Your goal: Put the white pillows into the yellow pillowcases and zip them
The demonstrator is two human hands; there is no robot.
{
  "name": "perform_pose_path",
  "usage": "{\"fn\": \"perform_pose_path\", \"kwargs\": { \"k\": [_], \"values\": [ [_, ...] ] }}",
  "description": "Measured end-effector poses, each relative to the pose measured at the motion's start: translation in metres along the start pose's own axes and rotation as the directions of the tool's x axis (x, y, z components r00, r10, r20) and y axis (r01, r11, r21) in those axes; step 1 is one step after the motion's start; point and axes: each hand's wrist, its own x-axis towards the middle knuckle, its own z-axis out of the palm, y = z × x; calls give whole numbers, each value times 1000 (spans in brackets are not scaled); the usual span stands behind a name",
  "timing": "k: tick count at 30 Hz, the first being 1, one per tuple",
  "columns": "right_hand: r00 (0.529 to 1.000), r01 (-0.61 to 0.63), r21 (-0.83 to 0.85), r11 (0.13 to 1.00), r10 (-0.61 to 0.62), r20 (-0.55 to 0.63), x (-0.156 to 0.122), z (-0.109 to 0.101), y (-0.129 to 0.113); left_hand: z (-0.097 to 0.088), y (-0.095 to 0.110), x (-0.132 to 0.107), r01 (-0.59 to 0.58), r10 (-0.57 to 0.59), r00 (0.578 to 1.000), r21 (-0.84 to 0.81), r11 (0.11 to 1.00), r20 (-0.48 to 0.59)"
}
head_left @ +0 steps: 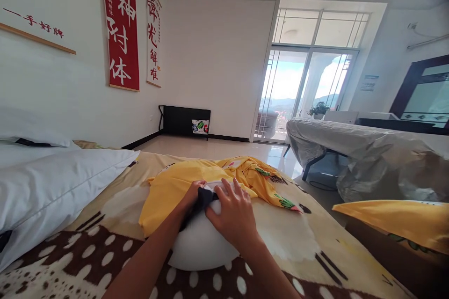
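A white pillow [206, 245] with dark trim lies in front of me on the bed. My left hand [195, 193] is closed around the pillow's far left edge, beside the dark piece; part of its fingers is hidden. Over the top of the pillow lies my right hand [234, 212], its fingers bent onto the white fabric and its thumb by the dark trim. Just beyond both hands, a yellow pillowcase [168, 184] is spread out, bunched on its right side where a cactus print shows. The pillow's far end is hidden by my hands and the yellow cloth.
White pillows [70, 186] are at the left on the patterned bedding [284, 233]. Another yellow cloth item [403, 222] sits at the right edge. A plastic-covered table [351, 142] stands beyond the bed, near the glass door [280, 88]. A black folded table [178, 121] leans by the wall.
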Motion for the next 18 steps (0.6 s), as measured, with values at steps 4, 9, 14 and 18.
{"fn": "perform_pose_path", "kwargs": {
  "k": [4,9,14,18],
  "values": [
    [967,53,34,998,-60,248,7,-10,9,2,-2,-8,32,-32,999,60,998,-10],
    [939,98,169,981,-147,310,-15,-17,29,16,-5,-21,56,-54,998,150,987,-18],
    [974,-104,62,993,90,207,-64,-15,33,42,-6,-30,2,-14,999,247,969,46],
    [981,-127,62,990,116,153,-94,-13,38,52,-6,-31,-48,29,997,286,957,71]
  ]
}}
